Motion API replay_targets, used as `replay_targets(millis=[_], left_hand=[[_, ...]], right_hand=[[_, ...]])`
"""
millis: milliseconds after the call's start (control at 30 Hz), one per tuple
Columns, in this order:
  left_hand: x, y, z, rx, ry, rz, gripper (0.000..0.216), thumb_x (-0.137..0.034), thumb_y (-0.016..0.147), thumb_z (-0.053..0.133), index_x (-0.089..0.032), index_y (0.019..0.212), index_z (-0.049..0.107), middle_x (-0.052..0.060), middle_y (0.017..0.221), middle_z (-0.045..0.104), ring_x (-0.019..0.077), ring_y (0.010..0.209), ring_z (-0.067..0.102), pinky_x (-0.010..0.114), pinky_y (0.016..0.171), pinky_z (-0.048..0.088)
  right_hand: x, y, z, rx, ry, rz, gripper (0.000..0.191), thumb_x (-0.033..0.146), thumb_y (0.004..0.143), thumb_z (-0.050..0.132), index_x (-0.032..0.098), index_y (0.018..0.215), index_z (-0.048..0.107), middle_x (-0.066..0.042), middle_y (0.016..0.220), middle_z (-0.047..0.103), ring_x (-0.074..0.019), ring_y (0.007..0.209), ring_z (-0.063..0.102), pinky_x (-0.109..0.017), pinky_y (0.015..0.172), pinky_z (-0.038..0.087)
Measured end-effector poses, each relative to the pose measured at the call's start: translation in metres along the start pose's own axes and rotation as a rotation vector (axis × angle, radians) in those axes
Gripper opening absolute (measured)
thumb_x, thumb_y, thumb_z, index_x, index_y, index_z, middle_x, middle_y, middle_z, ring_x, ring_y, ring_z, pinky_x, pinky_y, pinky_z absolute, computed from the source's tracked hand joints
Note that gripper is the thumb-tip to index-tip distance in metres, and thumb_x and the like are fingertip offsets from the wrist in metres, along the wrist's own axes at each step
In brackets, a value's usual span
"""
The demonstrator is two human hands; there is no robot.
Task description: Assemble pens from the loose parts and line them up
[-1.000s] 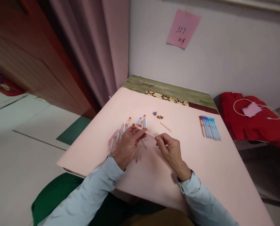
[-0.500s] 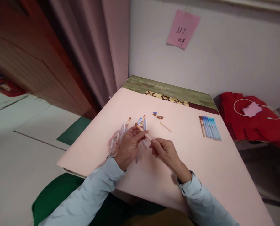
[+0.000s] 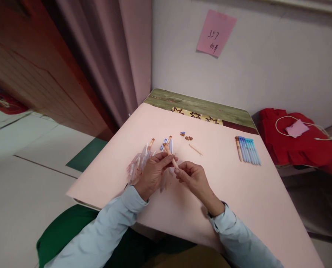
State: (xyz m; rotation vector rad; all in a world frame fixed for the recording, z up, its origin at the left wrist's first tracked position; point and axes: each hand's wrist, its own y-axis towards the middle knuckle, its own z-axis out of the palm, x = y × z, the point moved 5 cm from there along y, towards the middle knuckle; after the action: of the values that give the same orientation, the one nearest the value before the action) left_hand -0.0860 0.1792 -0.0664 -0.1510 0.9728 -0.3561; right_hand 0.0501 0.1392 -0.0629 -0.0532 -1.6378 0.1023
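Note:
A tan pen with a brown end is held slantwise above the table. My left hand is closed around its barrel, thumb on top. At the pen's lower end, the thumb and fingers of my right hand are pinched on it; the tip itself is hidden. Clear and pale pen parts lie in a loose pile beside and partly behind my left hand. Several small brown pieces and a blue piece lie beyond the hands, with a thin tan stick nearer.
A neat row of pens, brown, blue and turquoise at the top, lies on the right of the pale pink tabletop. Red cloth with a white cord is beyond the right edge. A curtain hangs at the left.
The pen has turned steeper, and its brown end has shifted slightly right. My right hand has moved a little left along with it; both hands keep their hold.

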Motion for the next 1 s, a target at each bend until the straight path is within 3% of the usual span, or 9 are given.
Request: replay_targets(millis=[133,367,533,667,900,1000], left_hand=[[0.000,0.001,0.000,0.046,0.030,-0.010,0.022,-0.031,0.069,0.083,-0.012,0.075,0.073,0.005,0.073,0.070,0.0130,0.068,0.062,0.027,0.070,0.049],[-0.003,-0.003,0.004,0.118,0.025,-0.007,0.021,-0.032,0.072,0.081,-0.012,0.076,0.074,0.005,0.075,0.071,0.0136,0.067,0.062,0.027,0.069,0.050],[-0.003,-0.005,0.005,0.119,0.015,-0.005,0.020,-0.031,0.073,0.080,-0.013,0.077,0.073,0.005,0.076,0.071,0.0134,0.069,0.063,0.026,0.070,0.050],[0.000,-0.001,0.000,0.067,-0.011,-0.030,0.022,-0.032,0.073,0.080,-0.013,0.078,0.073,0.005,0.076,0.070,0.0133,0.068,0.062,0.025,0.065,0.050],[-0.004,-0.005,0.001,0.083,0.087,-0.052,0.030,-0.040,0.078,0.076,-0.015,0.093,0.073,0.007,0.083,0.071,0.0143,0.071,0.063,0.025,0.061,0.049],[-0.003,-0.010,0.008,0.156,0.119,-0.049,0.028,-0.038,0.082,0.072,-0.015,0.097,0.073,0.004,0.079,0.068,0.0113,0.068,0.059,0.023,0.062,0.047]], right_hand=[[-0.003,0.000,0.006,0.130,0.200,0.104,0.036,0.052,0.081,0.071,0.016,0.082,0.070,-0.002,0.064,0.065,-0.0108,0.053,0.056,-0.024,0.053,0.045],[-0.005,-0.002,0.014,0.345,0.510,0.193,0.034,0.048,0.085,0.069,0.014,0.083,0.071,0.001,0.058,0.058,-0.0072,0.046,0.049,-0.020,0.047,0.038],[-0.012,-0.005,0.020,0.365,0.626,0.306,0.033,0.050,0.083,0.071,0.017,0.081,0.072,0.003,0.055,0.056,-0.0067,0.042,0.046,-0.020,0.046,0.038],[-0.017,0.002,0.009,0.239,0.307,0.194,0.041,0.057,0.087,0.062,0.018,0.083,0.074,-0.003,0.066,0.067,-0.0122,0.053,0.058,-0.023,0.053,0.044],[0.006,0.039,-0.067,-0.379,-0.501,-0.185,0.032,0.047,0.089,0.058,0.020,0.085,0.074,-0.002,0.070,0.070,-0.0169,0.064,0.061,-0.028,0.065,0.047],[0.013,0.074,-0.085,-0.411,-0.879,-0.197,0.025,0.037,0.089,0.057,0.022,0.096,0.076,-0.006,0.089,0.074,-0.0197,0.077,0.065,-0.030,0.074,0.047]])
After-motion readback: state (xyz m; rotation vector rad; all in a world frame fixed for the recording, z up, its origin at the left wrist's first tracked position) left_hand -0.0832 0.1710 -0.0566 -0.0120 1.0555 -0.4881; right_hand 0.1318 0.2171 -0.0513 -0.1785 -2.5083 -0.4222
